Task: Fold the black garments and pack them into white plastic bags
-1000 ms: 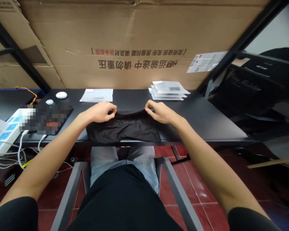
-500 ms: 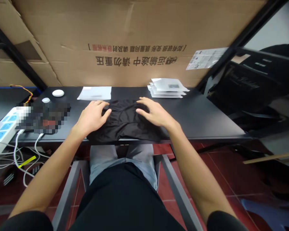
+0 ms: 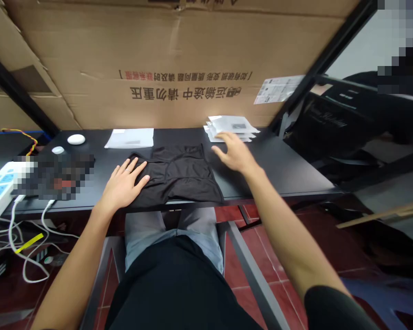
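Note:
A thin black garment (image 3: 187,172), in shape like a pair of underpants, lies spread out on the dark table near its front edge, with seams and a few creases showing. My left hand (image 3: 125,181) rests on its left part, palm down and fingers apart. Off the cloth to the right, my right hand (image 3: 234,151) holds nothing; its thumb and fingers are parted. Just behind those fingers is a stack of translucent plastic bags (image 3: 232,123), and I cannot tell whether they touch it.
A flat translucent bag (image 3: 131,137) lies at the back of the table (image 3: 282,169), before a tall cardboard sheet (image 3: 192,41). White round objects (image 3: 76,139) and a power strip (image 3: 0,185) with cables are at left. Dark bags (image 3: 330,119) and part of a person are at right.
My right hand has left the garment and moved right, toward the stacked bags. My left hand has flattened onto the cloth's left part. The garment now lies flatter, and the view has shifted slightly.

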Available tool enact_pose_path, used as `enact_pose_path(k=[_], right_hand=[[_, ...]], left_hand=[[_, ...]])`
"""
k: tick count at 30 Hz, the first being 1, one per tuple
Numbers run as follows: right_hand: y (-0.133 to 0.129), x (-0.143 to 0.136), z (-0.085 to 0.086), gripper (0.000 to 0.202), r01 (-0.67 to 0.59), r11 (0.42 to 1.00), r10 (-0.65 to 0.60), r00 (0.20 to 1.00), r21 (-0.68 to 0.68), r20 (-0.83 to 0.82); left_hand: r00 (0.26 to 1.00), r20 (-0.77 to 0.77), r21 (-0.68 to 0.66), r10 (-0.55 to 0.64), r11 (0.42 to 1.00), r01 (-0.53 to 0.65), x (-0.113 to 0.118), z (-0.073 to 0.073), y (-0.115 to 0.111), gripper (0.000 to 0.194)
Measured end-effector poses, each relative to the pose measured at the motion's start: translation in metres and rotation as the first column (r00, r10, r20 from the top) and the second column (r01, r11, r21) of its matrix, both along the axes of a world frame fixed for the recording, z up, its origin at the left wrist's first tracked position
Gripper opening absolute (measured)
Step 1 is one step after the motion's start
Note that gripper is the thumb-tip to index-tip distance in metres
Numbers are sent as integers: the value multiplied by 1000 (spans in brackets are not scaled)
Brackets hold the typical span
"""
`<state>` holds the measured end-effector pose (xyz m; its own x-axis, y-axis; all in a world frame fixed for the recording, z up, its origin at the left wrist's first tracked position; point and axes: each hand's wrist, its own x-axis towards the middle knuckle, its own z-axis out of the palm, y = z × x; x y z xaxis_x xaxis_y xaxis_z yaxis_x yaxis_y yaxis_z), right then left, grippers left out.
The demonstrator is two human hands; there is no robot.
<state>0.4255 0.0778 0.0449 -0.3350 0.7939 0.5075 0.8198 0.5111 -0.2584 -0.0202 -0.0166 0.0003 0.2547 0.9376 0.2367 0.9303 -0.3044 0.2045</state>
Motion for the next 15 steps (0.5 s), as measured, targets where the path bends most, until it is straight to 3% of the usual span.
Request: enact_pose_path(k=[4, 7, 10, 12, 15], right_hand=[[65, 58, 26, 56, 241, 970, -244, 942, 42, 231], [89, 78, 32, 45, 321, 947, -297, 885, -6, 359], [91, 80, 31, 32, 356, 934, -334, 865, 12, 373], [84, 77, 31, 33, 376, 925, -367, 854, 50, 370], [68, 65, 36, 34, 393, 908, -420, 835, 148, 356]], left_hand=[[1000, -7, -3, -1, 1000, 1, 0, 1, -1, 70], [1000, 2, 0, 0, 1000, 0, 2, 3, -2, 68], [1000, 18, -13, 0, 1000, 0, 4, 6, -5, 70], [999, 43, 2, 18, 1000, -18, 5, 9, -7, 71], [994, 104, 121, 29, 992, -41, 5, 20, -9, 71]])
